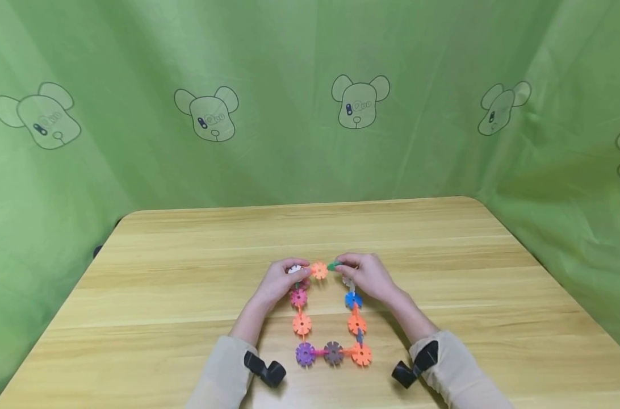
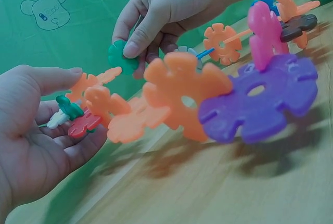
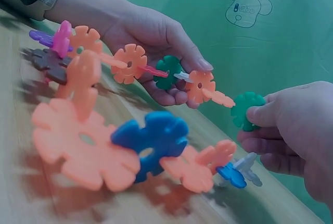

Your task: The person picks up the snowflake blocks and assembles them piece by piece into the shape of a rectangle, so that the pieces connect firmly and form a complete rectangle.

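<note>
A chain of notched plastic discs lies in a rough rectangle in front of me, with a purple disc [image 1: 305,354], a brown disc [image 1: 333,353] and an orange disc [image 1: 361,354] along its near side. At the far left corner my left hand [image 1: 279,282] grips the chain by an orange disc [image 3: 202,85] beside a white one. My right hand [image 1: 367,276] pinches a green disc [image 3: 247,111] between thumb and fingers, its edge right at the far orange disc [image 1: 319,270]. Below the right hand, a white disc [image 3: 250,169] ends the right side, past a blue disc [image 1: 353,299].
The chain lies on a wood-grain table [image 1: 187,255]. A green curtain [image 1: 289,159] printed with bear heads hangs behind it and at both sides. Black straps with small devices [image 1: 265,369] sit on both sleeves.
</note>
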Demonstrator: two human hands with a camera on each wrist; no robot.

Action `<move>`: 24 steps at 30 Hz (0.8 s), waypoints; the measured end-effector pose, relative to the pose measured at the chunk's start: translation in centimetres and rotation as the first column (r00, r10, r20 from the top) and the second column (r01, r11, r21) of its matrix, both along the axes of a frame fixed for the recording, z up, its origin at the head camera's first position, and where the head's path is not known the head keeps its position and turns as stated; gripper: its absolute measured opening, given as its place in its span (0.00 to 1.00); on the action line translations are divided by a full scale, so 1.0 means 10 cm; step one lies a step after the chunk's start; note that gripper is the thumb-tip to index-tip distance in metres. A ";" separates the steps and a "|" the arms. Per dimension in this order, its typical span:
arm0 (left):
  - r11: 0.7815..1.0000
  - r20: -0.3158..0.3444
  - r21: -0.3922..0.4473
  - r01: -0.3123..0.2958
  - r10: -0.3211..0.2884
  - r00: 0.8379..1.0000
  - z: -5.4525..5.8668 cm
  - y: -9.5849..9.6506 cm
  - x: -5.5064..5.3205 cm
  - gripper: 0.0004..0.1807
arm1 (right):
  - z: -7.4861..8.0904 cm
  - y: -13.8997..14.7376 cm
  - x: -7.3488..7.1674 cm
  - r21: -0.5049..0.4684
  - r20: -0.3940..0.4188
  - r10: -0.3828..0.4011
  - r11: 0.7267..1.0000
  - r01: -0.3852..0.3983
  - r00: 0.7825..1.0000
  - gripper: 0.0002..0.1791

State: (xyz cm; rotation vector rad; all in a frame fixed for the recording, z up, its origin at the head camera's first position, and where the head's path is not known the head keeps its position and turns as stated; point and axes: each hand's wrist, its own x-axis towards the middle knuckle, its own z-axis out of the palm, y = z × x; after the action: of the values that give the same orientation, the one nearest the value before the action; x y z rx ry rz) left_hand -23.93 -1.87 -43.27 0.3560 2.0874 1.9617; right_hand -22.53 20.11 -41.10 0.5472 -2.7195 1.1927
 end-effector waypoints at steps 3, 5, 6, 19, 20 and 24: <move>1.000 -0.001 0.024 0.011 -0.011 1.000 0.00 0.00 0.00 0.19 | -0.01 0.00 0.00 0.007 -0.015 -0.003 1.000 0.003 1.000 0.06; 0.999 -0.007 0.033 0.021 -0.021 1.000 -0.01 0.00 0.00 0.19 | -0.02 -0.01 0.00 0.015 -0.026 -0.002 1.000 0.002 1.000 0.06; 0.999 -0.007 0.030 0.022 -0.022 1.000 -0.01 0.00 0.00 0.19 | -0.02 -0.02 0.00 0.019 -0.033 0.000 1.000 0.001 0.999 0.06; 0.997 0.007 0.045 0.067 -0.067 0.998 0.06 0.00 0.03 0.16 | -0.06 -0.07 0.02 -0.039 -0.124 -0.005 0.999 0.000 0.992 0.10; 0.997 0.014 0.051 0.061 -0.062 0.998 0.04 0.00 0.01 0.16 | -0.07 -0.08 0.02 -0.052 -0.135 -0.007 0.999 0.000 0.991 0.10; 0.995 0.025 0.069 0.072 -0.074 0.997 0.04 0.00 0.01 0.16 | -0.09 -0.11 0.03 -0.079 -0.144 0.004 0.997 -0.016 0.989 0.09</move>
State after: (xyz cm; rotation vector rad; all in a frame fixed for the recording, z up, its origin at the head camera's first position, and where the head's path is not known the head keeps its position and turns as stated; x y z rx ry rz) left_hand -23.85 -1.89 -42.90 0.4099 1.9660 1.9873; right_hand -22.20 18.97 -42.03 0.6124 -2.5402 1.2085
